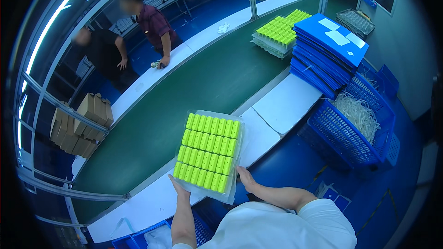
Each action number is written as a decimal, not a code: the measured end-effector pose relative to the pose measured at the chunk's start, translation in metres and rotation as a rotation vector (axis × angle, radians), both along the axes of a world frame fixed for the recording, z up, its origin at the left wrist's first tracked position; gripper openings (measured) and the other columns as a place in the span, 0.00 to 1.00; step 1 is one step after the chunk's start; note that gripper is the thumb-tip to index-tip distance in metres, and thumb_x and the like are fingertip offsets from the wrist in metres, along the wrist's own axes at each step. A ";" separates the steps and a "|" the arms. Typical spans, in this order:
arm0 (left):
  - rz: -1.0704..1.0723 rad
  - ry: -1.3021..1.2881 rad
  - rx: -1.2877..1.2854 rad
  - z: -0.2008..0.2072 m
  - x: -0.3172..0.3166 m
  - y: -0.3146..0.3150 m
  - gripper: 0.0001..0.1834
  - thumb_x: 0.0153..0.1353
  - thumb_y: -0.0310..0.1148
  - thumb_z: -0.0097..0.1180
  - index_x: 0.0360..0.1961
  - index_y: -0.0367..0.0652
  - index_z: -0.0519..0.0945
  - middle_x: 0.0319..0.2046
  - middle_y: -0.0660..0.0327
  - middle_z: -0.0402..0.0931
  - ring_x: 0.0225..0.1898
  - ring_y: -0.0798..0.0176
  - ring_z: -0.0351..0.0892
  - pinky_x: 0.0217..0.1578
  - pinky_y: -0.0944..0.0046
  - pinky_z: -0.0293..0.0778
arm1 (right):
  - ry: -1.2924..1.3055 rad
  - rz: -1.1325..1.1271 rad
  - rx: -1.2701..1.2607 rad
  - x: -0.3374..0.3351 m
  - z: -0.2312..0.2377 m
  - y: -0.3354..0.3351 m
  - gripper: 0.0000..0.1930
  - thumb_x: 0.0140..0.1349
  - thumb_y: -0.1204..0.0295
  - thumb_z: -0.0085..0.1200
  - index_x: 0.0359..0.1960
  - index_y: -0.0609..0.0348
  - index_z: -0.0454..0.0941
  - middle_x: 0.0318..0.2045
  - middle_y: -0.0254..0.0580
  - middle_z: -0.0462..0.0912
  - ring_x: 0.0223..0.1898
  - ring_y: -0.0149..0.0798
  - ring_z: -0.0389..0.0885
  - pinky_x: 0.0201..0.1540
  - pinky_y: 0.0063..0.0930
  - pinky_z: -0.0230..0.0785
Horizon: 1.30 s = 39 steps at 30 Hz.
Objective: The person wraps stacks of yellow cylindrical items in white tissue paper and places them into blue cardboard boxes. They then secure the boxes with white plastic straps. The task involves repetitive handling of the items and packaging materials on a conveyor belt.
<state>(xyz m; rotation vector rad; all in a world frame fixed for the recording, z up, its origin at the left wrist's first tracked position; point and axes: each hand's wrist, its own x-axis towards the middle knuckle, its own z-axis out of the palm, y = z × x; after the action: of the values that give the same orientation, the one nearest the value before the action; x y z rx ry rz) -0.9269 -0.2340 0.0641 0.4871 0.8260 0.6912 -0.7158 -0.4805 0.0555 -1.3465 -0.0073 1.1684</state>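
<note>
Tray point(232, 177) of lime pieces point(204, 142) lies between the hands, above where green belt point(152, 124) meets white ledge point(279, 110). Left hand point(180, 187) holds its near-left corner, right hand point(248, 180) its right side near the wearer; fingers partly hidden. Similar stack point(268, 47) farther up-belt, well apart from both hands.

Long green belt point(212, 78): a hand could pass over its middle.
Near edge: a clear plastic tray point(240, 143) of lime-yellow oblong pieces point(207, 152) obstructs.
Flat white ledge point(286, 101): passable rightward until a tall stack of flat blue panels point(318, 60) (edges splayed) bars it.
Far end: stacked translucent trays point(270, 46) block.
</note>
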 end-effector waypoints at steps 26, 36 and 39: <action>0.100 0.199 -0.206 0.003 -0.082 -0.048 0.36 0.70 0.61 0.46 0.67 0.44 0.70 0.60 0.55 0.76 0.57 0.54 0.79 0.55 0.51 0.78 | -0.201 0.279 -0.079 0.051 -0.015 -0.022 0.31 0.73 0.47 0.40 0.66 0.59 0.68 0.64 0.45 0.71 0.66 0.45 0.65 0.65 0.48 0.58; 0.241 0.397 -0.018 -0.029 -0.104 -0.082 0.39 0.71 0.60 0.47 0.66 0.35 0.71 0.62 0.51 0.74 0.64 0.54 0.71 0.63 0.57 0.67 | -0.221 0.361 -0.017 0.057 -0.038 -0.044 0.37 0.74 0.42 0.38 0.73 0.57 0.56 0.69 0.50 0.65 0.69 0.52 0.64 0.67 0.52 0.58; 0.235 0.669 0.111 0.007 -0.149 -0.126 0.39 0.70 0.60 0.48 0.63 0.33 0.74 0.61 0.50 0.75 0.64 0.54 0.70 0.65 0.59 0.63 | -0.171 0.347 -0.215 0.034 -0.033 -0.058 0.40 0.72 0.40 0.38 0.73 0.61 0.54 0.70 0.58 0.62 0.67 0.56 0.68 0.66 0.49 0.61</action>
<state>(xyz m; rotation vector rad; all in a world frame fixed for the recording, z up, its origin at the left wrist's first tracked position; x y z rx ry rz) -1.0755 -0.3604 0.0715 0.7457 1.4955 0.8036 -0.6823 -0.5387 0.0226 -1.6793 -0.2535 1.3668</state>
